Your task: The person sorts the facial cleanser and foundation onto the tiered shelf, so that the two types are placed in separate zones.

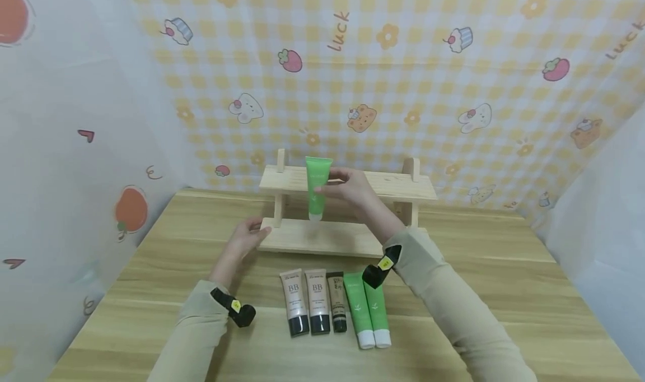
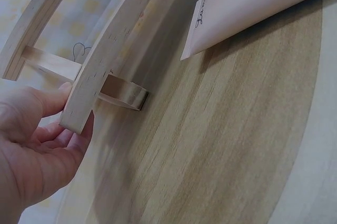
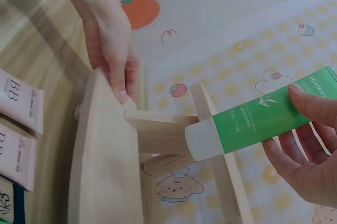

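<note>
A green squeeze tube (image 1: 317, 183) with a white cap is pinched between the thumb and fingers of my right hand (image 1: 350, 189). Its cap points down, in front of a two-tier wooden shelf (image 1: 342, 237). In the right wrist view the tube (image 3: 263, 116) overlaps the upper board. My left hand (image 1: 246, 237) grips the left end of the lower board; the left wrist view has the thumb on top of the board (image 2: 102, 58) and the fingers beneath.
On the wooden table (image 1: 176, 259) before the shelf lie two pink BB cream tubes (image 1: 294, 295), a slim dark-capped tube (image 1: 337, 301) and two more green tubes (image 1: 360, 309), side by side. A checked cloth (image 1: 322, 91) hangs behind.
</note>
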### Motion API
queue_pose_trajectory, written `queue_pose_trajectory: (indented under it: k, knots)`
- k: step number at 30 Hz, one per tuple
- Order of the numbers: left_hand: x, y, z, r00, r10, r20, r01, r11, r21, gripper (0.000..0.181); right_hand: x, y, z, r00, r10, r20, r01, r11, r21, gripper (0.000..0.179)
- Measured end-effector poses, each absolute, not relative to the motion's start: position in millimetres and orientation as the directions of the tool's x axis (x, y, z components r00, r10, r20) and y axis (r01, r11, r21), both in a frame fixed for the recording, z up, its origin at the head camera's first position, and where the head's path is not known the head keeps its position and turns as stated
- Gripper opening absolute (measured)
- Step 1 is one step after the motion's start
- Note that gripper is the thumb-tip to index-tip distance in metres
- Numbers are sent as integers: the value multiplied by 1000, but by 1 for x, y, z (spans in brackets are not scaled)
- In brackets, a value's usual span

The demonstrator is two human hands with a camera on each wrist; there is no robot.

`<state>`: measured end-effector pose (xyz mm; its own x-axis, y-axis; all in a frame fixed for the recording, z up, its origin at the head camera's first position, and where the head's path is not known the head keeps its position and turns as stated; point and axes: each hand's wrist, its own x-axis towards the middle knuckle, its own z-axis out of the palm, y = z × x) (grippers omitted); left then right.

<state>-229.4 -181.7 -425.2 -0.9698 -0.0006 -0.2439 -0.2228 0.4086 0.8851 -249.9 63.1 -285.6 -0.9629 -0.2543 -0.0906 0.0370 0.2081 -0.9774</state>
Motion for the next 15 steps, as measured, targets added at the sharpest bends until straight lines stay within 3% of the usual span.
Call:
queue_pose_trajectory:
  k: [15]
  knots:
    - [-227, -182, -426, -973, -2, -232, -214, 401, 891, 58, -270, 40, -263, -975, -218, -47, 0, 211, -977, 43]
